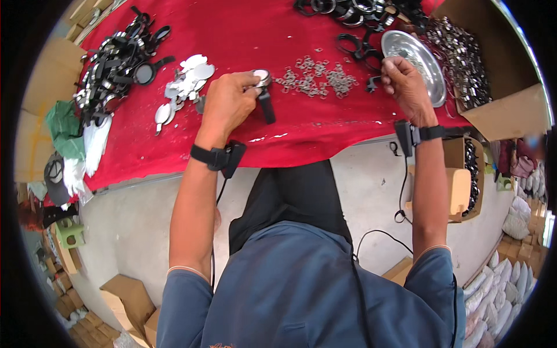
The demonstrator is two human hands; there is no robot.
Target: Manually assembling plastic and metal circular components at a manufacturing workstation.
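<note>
My left hand (231,103) is closed on a wristwatch (263,78) with a round silver case and a black strap. Its strap hangs toward the table's front edge. My right hand (406,87) is raised at the left rim of an oval metal dish (439,87). Thumb and fingers there are pinched together, and whatever they hold is too small to make out. Between the hands lies a scatter of small metal buckle-like pieces (316,78). Left of my left hand is a loose pile of thin whitish discs (191,75).
A red cloth (243,35) covers the table. Black-strapped watches (125,64) heap at the left, and more watch parts (354,11) lie at the far right. An open cardboard box (510,110) stands beside shiny metal pieces (461,55). A green bag (64,127) hangs at the left edge.
</note>
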